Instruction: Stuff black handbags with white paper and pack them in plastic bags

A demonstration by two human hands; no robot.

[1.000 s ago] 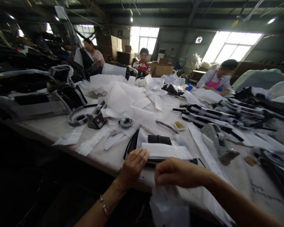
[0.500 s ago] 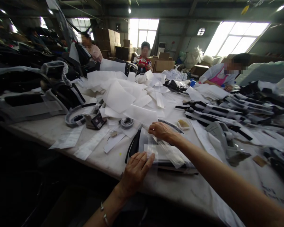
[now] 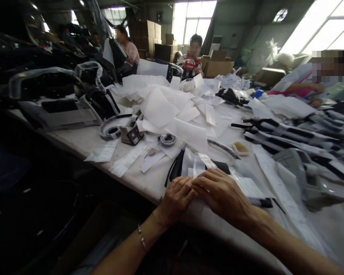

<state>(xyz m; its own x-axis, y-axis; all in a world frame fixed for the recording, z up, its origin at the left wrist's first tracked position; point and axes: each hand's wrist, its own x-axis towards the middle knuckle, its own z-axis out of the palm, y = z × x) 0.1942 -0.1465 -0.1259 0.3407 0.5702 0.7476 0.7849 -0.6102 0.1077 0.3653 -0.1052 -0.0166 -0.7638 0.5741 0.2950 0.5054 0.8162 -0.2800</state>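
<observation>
A flat black bundle (image 3: 177, 168) lies at the table's near edge, with white sheets and clear strips over its top. My left hand (image 3: 178, 196) curls its fingers over the bundle's near side. Beside it, almost touching, my right hand (image 3: 222, 193) bends its fingers down over the same side, thumb hidden. A shiny clear strip (image 3: 199, 168) runs from the top of the bundle toward my fingers. Both palms and the bundle's near edge are covered by the hands, so the strip's near end cannot be seen.
A heap of white sheets (image 3: 160, 105) covers the middle of the table (image 3: 129, 177). A tape dispenser (image 3: 132, 134) and coiled strip (image 3: 167, 140) lie left; a grey dispenser (image 3: 298, 168), a small tray (image 3: 241, 148) and wrapped black strips (image 3: 278, 133) lie right. Several people sit around.
My right hand has come from the bundle's far side to its near edge, beside my left hand. My left fingers, earlier flat on the strip, are now curled. The view has turned left.
</observation>
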